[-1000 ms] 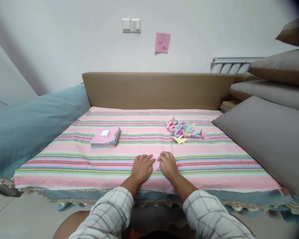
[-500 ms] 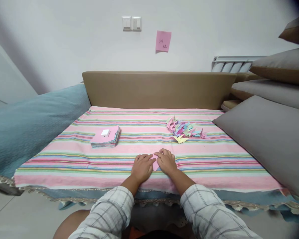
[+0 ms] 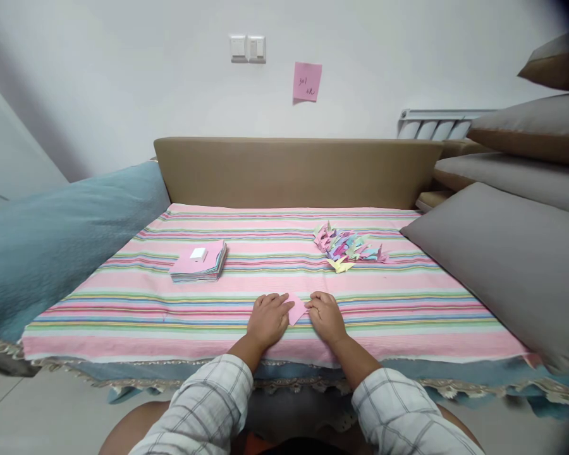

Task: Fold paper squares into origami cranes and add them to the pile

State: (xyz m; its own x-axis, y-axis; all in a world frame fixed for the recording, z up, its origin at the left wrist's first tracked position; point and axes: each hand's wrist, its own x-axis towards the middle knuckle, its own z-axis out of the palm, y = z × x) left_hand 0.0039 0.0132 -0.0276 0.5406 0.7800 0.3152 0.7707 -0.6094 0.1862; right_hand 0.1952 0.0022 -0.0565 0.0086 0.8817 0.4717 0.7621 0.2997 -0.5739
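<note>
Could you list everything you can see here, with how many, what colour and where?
Small paper: one, pink, between the hands
Paper stack: one, pink on top, left on the cloth
Small block: one, white, on the stack
Folded pieces: many, mixed colours, heaped beyond the right hand
Striped cloth: one, mostly pink, under the papers
Backrest: one, brown, behind the cloth
Cover: blue, far left and front edge
Cushions: at least four, grey and brown, right
Switch plates: two, white, wall
Note: one, pink, wall
Left hand, right hand: touching the small paper
Sleeves: two, white checked
</note>
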